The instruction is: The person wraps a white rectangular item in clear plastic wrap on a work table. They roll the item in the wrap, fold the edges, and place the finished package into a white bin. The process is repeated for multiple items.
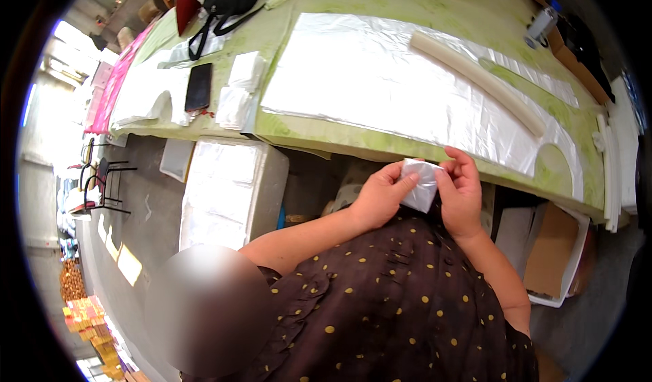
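Close to my body, just off the table's front edge, I hold a small folded packet of clear plastic film (422, 190). My left hand (377, 197) pinches its left side, with the thumb lying on top. At the packet's upper right, my right hand (462, 195) grips the edge between thumb and fingers, its other fingers curled loosely. Beyond my hands, a wide stack of thin plastic sheets (353, 76) lies on the table. A long pale tube (475, 82) rests slantwise across these sheets. Small folded plastic packets (234, 107) lie in piles farther left.
A green-patterned cloth covers the table (305, 132). On it are a black phone (198, 86), a black bag (231, 0) and a bottle (542, 25). Left of my knees stands a white foam box (272, 178) topped with flat packets. Another box (574, 260) holds cardboard at lower right.
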A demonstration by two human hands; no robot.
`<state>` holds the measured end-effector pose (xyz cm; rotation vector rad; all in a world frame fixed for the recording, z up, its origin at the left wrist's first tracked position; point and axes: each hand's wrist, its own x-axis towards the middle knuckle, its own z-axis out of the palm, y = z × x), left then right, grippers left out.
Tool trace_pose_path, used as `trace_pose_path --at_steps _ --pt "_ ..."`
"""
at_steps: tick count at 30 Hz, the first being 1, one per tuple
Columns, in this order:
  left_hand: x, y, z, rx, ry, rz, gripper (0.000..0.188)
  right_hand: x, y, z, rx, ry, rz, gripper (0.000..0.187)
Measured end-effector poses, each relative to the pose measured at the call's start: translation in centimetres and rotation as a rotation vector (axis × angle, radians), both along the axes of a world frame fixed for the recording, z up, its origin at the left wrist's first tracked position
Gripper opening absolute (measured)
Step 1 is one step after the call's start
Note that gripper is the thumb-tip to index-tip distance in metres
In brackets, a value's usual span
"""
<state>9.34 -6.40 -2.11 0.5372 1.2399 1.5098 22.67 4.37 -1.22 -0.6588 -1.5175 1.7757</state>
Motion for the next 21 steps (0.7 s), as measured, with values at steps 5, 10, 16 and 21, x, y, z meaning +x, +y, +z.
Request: trace_pose_path --at_steps 5,10,16,21 --pt "0.1 -0.2 -0.1 0.152 -0.114 0.168 0.031 0.3 0.2 -0.6 0.007 0.011 -0.051 0.032" --pt "-0.8 -0.8 -2.2 0.073 -0.058 0.061 0.014 0.7 0.0 -0.6 0.030 0.012 -0.044 0.030" --pt "-8.5 -2.9 2.8 -0.128 0.212 0.370 0.013 1.3 0.2 -1.4 -0.035 0.044 0.013 0.029" --pt "-24.3 -9.4 7.3 -0.132 0.707 0.807 0.026 1.5 0.4 -2.0 -0.049 0.032 0.054 0.027"
